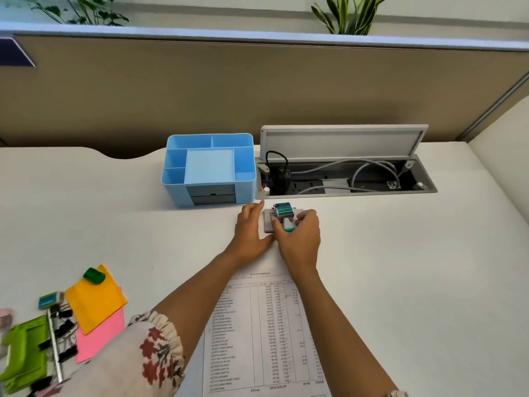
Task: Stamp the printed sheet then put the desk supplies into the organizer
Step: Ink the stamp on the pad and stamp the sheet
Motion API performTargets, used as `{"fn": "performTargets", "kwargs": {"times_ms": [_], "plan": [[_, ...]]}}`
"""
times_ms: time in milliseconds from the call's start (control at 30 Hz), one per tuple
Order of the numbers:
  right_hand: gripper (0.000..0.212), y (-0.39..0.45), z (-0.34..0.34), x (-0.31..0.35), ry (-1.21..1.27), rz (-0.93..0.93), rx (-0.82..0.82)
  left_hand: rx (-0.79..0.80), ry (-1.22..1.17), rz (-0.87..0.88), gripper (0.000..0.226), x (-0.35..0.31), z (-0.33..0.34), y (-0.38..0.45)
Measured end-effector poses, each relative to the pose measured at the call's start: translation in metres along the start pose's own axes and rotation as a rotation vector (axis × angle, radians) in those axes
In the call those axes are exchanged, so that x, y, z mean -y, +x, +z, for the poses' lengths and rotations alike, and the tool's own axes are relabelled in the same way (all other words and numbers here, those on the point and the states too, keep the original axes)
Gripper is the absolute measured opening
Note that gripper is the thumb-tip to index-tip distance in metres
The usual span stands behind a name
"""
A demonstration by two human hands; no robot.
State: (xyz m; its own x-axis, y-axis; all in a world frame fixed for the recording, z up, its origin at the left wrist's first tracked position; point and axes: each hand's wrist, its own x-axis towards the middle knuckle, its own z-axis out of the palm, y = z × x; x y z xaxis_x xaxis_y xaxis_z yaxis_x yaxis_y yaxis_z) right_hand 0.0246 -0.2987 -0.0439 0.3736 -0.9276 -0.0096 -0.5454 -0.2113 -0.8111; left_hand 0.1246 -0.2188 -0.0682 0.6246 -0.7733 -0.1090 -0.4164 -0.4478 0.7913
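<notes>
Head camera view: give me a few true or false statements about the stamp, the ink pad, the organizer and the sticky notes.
1. The right hand holds the stamp over the ink pad. True.
2. The blue organizer is full of supplies. False: its compartments look empty.
3. The left hand rests beside the ink pad. True.
4. The orange sticky notes lie right of the printed sheet. False: they lie to its left.
5. The cable box lid is closed. False: it stands open.

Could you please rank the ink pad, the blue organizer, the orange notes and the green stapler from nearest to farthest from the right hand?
1. Ink pad, just left of the right hand.
2. Blue organizer, behind-left.
3. Orange notes, far left.
4. Green stapler, left edge.
</notes>
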Motion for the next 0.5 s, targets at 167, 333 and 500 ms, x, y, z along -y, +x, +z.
{"fn": "performTargets", "kwargs": {"times_ms": [167,333,500], "plan": [[0.047,0.005,0.005,0.006,-0.209,0.033,0.014,0.021,0.050,0.021,0.075,-0.001,0.000,0.005],[0.046,0.006,0.000,0.012,-0.378,0.060,0.150,0.002,0.077,0.032,0.066,-0.001,-0.001,0.005],[0.038,0.013,-0.018,0.001,-0.320,0.081,0.213,0.006,0.084,0.026,0.065,-0.001,-0.001,0.005]]}}
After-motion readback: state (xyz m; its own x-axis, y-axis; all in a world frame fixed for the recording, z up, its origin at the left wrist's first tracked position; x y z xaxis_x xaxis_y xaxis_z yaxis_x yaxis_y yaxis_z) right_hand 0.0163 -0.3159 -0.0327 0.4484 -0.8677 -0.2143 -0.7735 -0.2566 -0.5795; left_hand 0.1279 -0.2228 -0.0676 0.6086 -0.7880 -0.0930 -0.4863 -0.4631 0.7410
